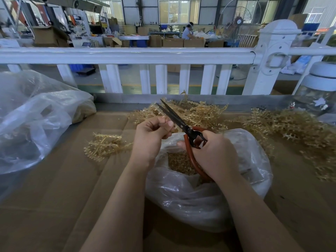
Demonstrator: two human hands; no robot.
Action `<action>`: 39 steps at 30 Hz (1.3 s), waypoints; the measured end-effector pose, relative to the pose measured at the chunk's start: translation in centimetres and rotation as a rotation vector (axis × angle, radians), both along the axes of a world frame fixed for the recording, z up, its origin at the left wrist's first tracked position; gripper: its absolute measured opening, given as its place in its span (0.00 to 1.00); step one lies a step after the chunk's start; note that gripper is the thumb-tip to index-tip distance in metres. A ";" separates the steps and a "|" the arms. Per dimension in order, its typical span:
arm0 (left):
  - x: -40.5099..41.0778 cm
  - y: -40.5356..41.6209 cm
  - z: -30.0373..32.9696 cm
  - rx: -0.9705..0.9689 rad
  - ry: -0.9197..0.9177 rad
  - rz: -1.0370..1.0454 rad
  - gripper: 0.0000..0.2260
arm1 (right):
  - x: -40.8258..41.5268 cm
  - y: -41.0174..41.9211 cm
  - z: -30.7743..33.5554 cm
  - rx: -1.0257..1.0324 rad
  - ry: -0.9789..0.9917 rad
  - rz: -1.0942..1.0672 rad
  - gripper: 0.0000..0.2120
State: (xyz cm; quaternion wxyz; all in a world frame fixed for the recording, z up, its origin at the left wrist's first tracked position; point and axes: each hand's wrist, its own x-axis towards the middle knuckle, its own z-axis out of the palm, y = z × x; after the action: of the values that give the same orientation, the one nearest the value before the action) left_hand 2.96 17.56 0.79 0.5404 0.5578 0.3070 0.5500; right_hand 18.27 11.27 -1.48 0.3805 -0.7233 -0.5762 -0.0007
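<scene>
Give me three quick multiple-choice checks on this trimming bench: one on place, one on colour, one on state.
1. Where does the clear bag of cut pieces sit?
A) on the cardboard, below the left hand and right hand
B) on an overhead shelf
C) on the floor

2. What colour are the handles of the scissors in the right hand?
A) blue
B) red-brown
C) white

3. What is the left hand doing?
A) lying flat
B) holding the bag open
C) pinching a small gold piece by the blades

Answers: 1 A, the bag lies on the cardboard under both wrists; 2 B, the loops show red-brown; 3 C, thumb and fingers are curled on the piece.
</scene>
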 end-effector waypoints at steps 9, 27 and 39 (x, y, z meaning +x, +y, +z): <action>0.3 0.1 -0.5 0.008 0.181 -0.099 0.03 | 0.0 0.5 0.5 0.029 0.394 0.105 0.15; 0.4 -0.2 -0.1 -0.189 0.055 -0.061 0.06 | -0.3 0.3 0.7 0.056 0.408 0.151 0.09; 0.3 -0.2 0.0 -0.265 -0.085 -0.111 0.06 | 0.0 0.6 0.3 0.081 0.402 0.112 0.04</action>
State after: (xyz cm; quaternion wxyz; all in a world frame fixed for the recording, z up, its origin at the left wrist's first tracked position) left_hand 3.22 17.32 0.75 0.6516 0.4738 0.3224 0.4969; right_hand 18.31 11.87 -1.22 0.5159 -0.6600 -0.5273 0.1418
